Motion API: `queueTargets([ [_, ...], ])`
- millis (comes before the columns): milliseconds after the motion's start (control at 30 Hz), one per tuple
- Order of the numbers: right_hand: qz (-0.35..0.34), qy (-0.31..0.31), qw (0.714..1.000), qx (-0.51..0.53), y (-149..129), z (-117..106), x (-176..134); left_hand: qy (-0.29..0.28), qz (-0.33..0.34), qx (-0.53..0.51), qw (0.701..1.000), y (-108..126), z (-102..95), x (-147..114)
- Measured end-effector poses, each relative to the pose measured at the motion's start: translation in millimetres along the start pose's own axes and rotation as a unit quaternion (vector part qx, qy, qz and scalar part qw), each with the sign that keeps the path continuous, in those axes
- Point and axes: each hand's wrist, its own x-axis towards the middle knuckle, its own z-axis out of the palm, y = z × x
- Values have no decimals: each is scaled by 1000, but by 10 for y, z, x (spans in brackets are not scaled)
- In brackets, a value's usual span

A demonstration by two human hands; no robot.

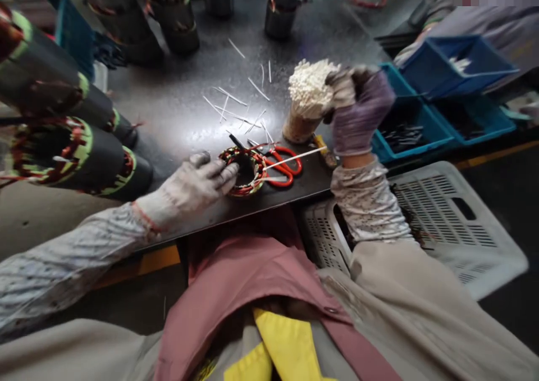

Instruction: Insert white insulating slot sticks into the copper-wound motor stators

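Note:
My left hand, in a whitish glove, grips the left rim of a small wound motor stator with red windings and yellow-green edging. A white cord stretches from the stator's right side toward the lower right. Red-handled scissors lie against the stator. My right hand, in a purple glove with dark fingertips, is at the right side of a thick bundle of white cords standing in a brownish cup. Its fingers are closed and blurred; what is between them is hidden.
Several white cord pieces lie scattered on the dark table. Larger stators stand and lie at left. Blue bins with dark parts sit at right, above a white plastic crate. Another person's sleeve is at upper right.

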Motion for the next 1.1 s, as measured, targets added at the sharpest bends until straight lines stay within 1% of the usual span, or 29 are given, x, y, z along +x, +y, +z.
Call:
queueTargets([
  [67,9,2,999,34,-151,-56,-207,-41,8,-28,999,-59,42,-9],
  [133,4,13,997,71,-299,-110,-396,-73,-9,-69,995,-69,82,49],
  [233,-39,59,986,151,-470,-139,-646,-75,-94,-107,987,26,123,202],
  [267,-53,59,980,184,-508,-132,-748,-73,-115,-110,984,65,127,250],
  [300,-59,43,974,216,-536,-119,-868,-73,-125,-111,983,97,126,289],
  [333,-56,13,968,245,-552,-102,-1009,-70,-126,-108,984,115,118,318],
  [433,-15,-97,952,289,-553,-47,-1488,-63,-88,-108,988,96,70,360],
  [500,1,-126,947,297,-535,-17,-1759,-66,-76,-104,989,59,34,385],
  [567,1,-136,944,301,-520,2,-1930,-86,-72,-84,990,37,8,429],
  [700,7,-150,950,275,-504,6,-2014,-120,-74,-27,990,50,-8,541],
  [767,16,-152,954,258,-492,18,-2008,-124,-85,-17,989,62,-7,576],
  [900,26,-134,961,241,-464,103,-2017,-148,-93,-15,985,73,-17,594],
  [1000,37,-128,960,247,-471,148,-2037,-148,-105,-24,983,77,-20,584],
  [1100,39,-129,956,260,-507,136,-2047,-135,-112,-35,984,79,-7,574],
])
